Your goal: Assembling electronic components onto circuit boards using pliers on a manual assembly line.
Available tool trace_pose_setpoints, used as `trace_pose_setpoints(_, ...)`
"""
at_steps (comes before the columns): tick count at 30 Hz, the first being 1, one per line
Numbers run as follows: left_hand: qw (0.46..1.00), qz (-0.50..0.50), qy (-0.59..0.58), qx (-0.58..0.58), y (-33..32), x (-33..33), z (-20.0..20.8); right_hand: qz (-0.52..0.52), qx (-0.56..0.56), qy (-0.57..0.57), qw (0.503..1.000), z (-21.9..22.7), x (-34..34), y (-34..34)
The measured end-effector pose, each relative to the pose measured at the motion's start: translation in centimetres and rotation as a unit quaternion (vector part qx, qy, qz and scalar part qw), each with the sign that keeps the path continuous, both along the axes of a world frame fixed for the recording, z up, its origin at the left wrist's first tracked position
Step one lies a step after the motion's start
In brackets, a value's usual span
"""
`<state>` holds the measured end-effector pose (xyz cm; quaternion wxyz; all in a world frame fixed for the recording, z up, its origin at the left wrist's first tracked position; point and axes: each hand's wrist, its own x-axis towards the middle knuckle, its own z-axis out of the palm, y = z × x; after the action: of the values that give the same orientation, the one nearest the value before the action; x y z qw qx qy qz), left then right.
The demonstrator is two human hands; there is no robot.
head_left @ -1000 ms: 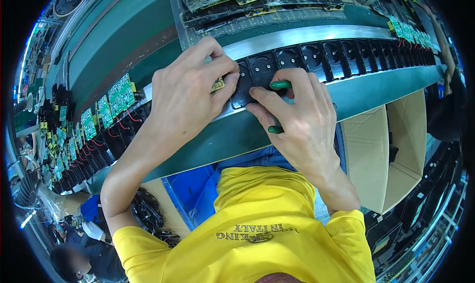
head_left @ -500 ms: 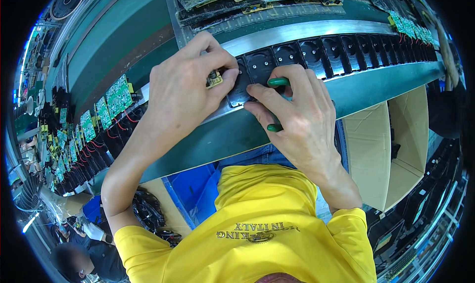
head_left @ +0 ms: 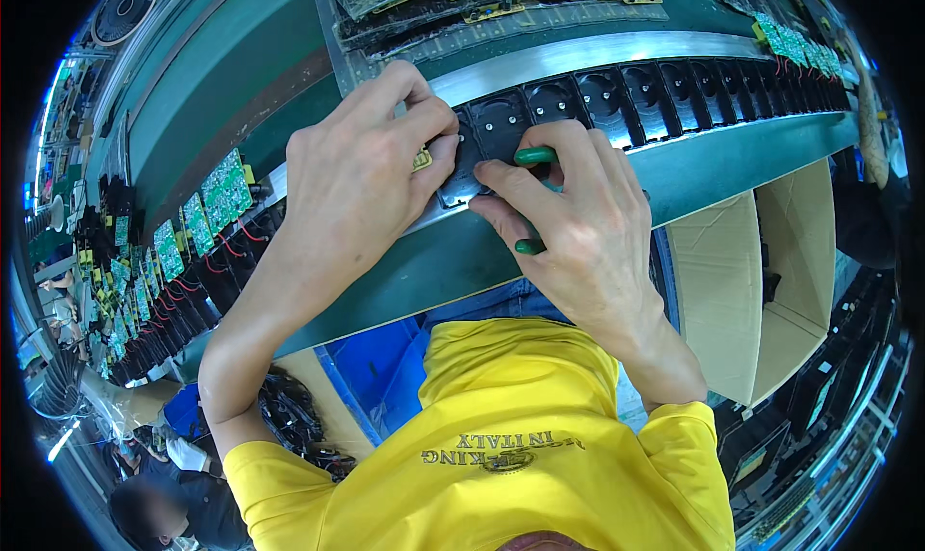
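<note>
black socket strip (head_left: 501, 132) with round holes, under two hands

left hand (head_left: 361, 170) fingers press its end; right hand (head_left: 578, 228) fingers pinch a green tool (head_left: 533, 155) on the bench (head_left: 732, 156).

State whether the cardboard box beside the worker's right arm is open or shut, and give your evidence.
Open. The cardboard box has no flaps across its top, and its bare inner walls show; its bottom is too dark to tell what it holds.

Green conveyor bench (head_left: 540, 243): row of black socket housings (head_left: 665, 84), circuit boards (head_left: 207, 204).
</note>
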<state>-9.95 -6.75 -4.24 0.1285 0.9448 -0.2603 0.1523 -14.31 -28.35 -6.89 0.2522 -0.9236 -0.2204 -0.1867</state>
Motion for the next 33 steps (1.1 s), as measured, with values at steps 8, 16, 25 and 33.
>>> trace_pose_setpoints(8, 1.000, 0.000, -0.006, 0.006, 0.2, -0.1, -0.3, 0.068, 0.124, 0.058, 0.988, 2.9, 0.8, 0.3)
trace_pose_setpoints(16, 0.997, 0.019, 0.072, -0.001, 0.8, -0.1, 0.5, 0.261, 0.646, 0.223, 0.682, 4.5, 6.5, 3.3)
trace_pose_setpoints(25, 0.985, 0.026, 0.163, -0.038, 0.9, 0.5, 0.6, 0.158, 0.656, 0.175, 0.717, 1.6, 8.1, 7.2)
trace_pose_setpoints(33, 0.981, 0.042, 0.186, -0.036, 0.9, 0.9, 0.9, 0.175, 0.593, 0.159, 0.770, 0.7, 8.7, 7.9)
